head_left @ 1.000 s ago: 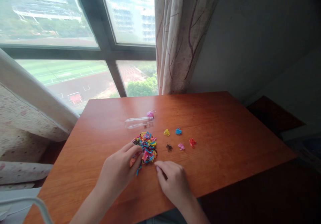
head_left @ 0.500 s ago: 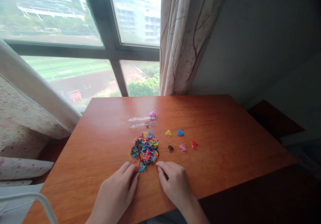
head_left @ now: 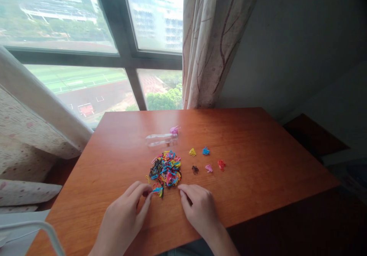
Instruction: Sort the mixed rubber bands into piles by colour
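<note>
A heap of small multicoloured rubber bands (head_left: 166, 168) lies on the wooden table. At its near edge, a few loose bands lie apart, among them a blue rubber band (head_left: 157, 190). My left hand (head_left: 126, 212) pinches this blue band at its left end between thumb and forefinger. Just right of the heap's near edge, my right hand (head_left: 200, 206) rests on the table with fingers curled and thumb close to the forefinger; what its tips hold, if anything, is hidden. To the right are small groups of yellow bands (head_left: 192, 152), blue bands (head_left: 205, 151), black bands (head_left: 195, 169), pink bands (head_left: 209, 168) and red bands (head_left: 221, 165).
Behind the heap lies a clear plastic packet (head_left: 160, 138) with a pink piece (head_left: 174, 130) at its right end. The wooden table (head_left: 258, 145) reaches back to a window and a patterned curtain (head_left: 209, 49). A white curved tube (head_left: 46, 227) stands at lower left.
My left hand has drawn back to the left, and the blue band by the heap's near edge has shifted left with it. My right hand has stayed in place.
</note>
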### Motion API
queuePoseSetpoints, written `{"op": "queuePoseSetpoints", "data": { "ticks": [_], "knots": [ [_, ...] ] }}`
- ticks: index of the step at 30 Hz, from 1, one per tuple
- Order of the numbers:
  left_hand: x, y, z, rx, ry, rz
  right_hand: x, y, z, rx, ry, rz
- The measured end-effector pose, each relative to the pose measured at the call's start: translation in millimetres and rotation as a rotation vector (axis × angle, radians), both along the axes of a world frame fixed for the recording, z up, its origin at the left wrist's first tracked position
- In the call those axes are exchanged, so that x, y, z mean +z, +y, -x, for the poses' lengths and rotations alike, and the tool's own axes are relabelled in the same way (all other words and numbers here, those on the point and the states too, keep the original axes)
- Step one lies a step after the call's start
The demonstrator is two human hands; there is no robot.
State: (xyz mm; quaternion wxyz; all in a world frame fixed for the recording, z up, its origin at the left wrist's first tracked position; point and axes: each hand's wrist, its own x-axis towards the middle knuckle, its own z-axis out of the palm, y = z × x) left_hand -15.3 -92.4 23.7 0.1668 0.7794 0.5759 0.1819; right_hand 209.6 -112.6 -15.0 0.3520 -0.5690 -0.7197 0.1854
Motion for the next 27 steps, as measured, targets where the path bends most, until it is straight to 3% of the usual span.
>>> {"op": "queuePoseSetpoints", "data": {
  "ticks": [16, 23, 27],
  "knots": [
    [10.4, 6.9, -29.8, -0.144, -0.095, 0.003, 4.3, -0.2, 7.0, 0.032, 0.063, 0.033],
    [11.0, 4.6, -32.7, -0.167, -0.108, 0.048, 3.2, 1.4, 9.1, -0.002, 0.132, 0.037],
    [17.3, 17.2, -33.7, -0.160, -0.097, 0.013, 1.4, 0.1, 6.1, -0.052, 0.128, 0.017]
  ]
}}
